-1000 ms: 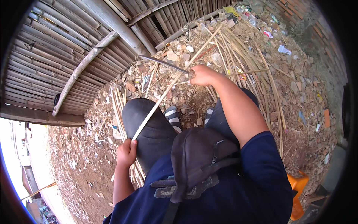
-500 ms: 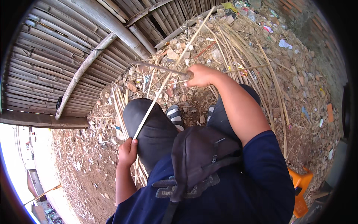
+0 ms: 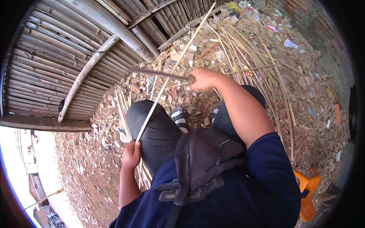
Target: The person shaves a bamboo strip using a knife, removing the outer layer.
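Note:
My left hand (image 3: 131, 154) is closed around the near end of a long, pale bamboo strip (image 3: 153, 107), beside my left knee. The strip slants away over the knee to the far upper middle. In my right hand (image 3: 202, 78) is the handle of a long, dark-bladed knife (image 3: 159, 75), most of the handle hidden by the fingers. Its blade points left and crosses the strip about midway; whether it touches the strip I cannot tell.
A bundle of bamboo strips (image 3: 243, 49) lies ahead on the right, and more strips (image 3: 122, 108) lie by my left knee. A bamboo-slat wall (image 3: 57, 72) rises at left. Stones and litter cover the ground. An orange plastic piece (image 3: 307, 193) stands at lower right.
The knife's blade has swung slightly, its tip now nearer to me. My right hand has shifted a little left, and the strip's far end has moved slightly left. My left hand keeps its grip.

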Demonstrator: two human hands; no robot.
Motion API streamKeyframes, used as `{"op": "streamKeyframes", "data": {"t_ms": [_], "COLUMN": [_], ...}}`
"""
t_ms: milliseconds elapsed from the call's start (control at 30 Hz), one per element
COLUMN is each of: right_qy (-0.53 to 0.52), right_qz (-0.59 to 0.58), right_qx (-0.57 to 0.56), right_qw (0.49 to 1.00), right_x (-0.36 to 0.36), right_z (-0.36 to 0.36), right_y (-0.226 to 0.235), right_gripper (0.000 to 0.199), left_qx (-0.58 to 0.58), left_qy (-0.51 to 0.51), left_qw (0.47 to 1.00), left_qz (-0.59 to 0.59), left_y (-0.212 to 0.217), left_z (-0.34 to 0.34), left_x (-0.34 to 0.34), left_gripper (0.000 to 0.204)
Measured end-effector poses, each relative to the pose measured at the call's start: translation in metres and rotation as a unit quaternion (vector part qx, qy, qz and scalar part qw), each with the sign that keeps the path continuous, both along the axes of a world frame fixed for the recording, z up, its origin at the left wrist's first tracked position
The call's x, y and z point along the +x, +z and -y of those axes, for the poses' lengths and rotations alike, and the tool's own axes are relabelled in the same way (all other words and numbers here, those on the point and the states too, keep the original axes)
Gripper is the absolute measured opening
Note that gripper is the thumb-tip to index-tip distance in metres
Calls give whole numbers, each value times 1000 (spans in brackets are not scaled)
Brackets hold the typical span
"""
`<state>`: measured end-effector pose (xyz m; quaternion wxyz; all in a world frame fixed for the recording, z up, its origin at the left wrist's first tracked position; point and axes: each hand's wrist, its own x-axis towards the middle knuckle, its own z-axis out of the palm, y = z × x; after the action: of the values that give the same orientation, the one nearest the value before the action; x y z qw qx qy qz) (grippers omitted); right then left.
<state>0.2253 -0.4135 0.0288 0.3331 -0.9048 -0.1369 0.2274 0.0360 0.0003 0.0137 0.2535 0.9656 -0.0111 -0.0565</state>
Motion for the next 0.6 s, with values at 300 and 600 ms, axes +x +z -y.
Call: {"op": "streamKeyframes", "data": {"t_ms": [300,600], "right_qy": [-203,-160], "right_qz": [163,173], "right_qx": [3,8], "right_qw": [966,972], "right_x": [-8,-10], "right_z": [19,14], "right_y": [4,8], "right_gripper": [34,43], "left_qx": [21,8], "left_qy": [17,256], "left_qw": [994,961], "left_qz": [103,104], "left_y": [-15,-64], "left_z": [-35,-119], "left_x": [-20,-135], "left_gripper": [43,42]}}
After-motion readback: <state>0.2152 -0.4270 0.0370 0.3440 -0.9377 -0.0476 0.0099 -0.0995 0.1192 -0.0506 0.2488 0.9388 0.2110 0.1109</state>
